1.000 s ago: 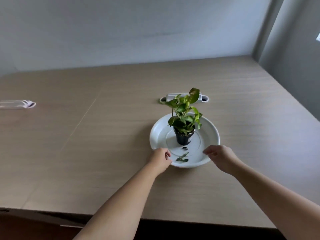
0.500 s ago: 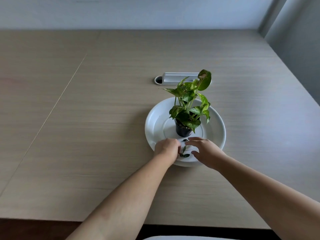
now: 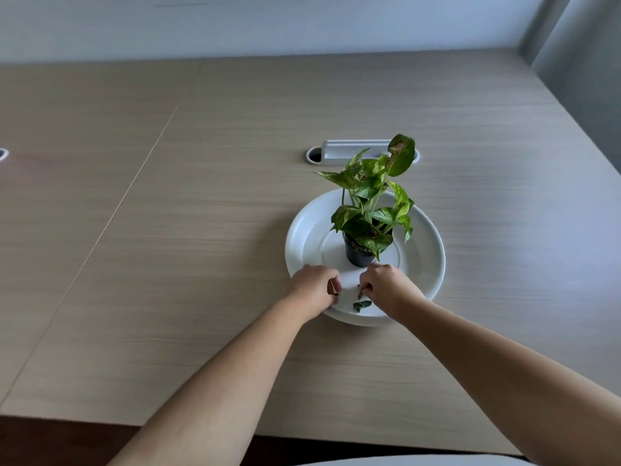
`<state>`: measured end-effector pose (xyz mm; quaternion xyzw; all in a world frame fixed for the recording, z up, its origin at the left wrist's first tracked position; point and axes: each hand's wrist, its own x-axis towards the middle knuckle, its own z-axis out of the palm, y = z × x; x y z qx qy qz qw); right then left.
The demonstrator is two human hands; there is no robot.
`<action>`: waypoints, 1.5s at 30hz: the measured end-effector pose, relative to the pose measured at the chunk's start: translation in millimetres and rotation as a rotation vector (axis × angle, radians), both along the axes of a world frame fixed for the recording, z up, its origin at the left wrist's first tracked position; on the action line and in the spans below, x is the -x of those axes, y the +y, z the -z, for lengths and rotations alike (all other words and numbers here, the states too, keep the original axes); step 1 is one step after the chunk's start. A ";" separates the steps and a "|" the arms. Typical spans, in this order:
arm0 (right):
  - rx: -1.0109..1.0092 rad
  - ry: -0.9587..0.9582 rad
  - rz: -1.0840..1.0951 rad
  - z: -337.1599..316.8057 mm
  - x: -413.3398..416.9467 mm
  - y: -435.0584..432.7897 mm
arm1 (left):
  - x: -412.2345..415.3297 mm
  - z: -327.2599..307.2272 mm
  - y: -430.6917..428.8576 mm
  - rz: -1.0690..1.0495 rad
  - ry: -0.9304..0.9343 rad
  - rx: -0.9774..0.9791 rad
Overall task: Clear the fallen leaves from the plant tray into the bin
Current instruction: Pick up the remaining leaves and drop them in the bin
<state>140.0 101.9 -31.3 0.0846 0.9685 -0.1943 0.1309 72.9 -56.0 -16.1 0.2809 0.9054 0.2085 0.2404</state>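
The right hand [image 3: 389, 287] is curled, its fingertips pinching a small dark green fallen leaf [image 3: 360, 294] over the near floor of the round white plastic plant tray [image 3: 295, 237]. The left hand [image 3: 314, 285], likewise curled, appears to nip a dark leaf scrap [image 3: 335, 292]. One more loose leaf [image 3: 362, 305] lies on the tray just below and between them, nearer the right hand, its long axis running roughly left to right. Behind stands the small black pot [image 3: 358, 257] of the green plant [image 3: 369, 203]. No bin shows on the pale wooden table [image 3: 168, 264].
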 end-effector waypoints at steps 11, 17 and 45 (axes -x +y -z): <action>0.168 0.264 0.341 -8.7 -38.6 39.7 | -10.2 3.5 35.1 0.424 0.134 0.198; 0.214 0.310 0.382 -12.4 -46.3 45.4 | -10.2 10.5 42.4 0.537 0.249 0.220; 0.301 0.275 0.442 -23.0 -47.4 33.0 | -0.1 10.1 36.6 0.249 0.088 -0.041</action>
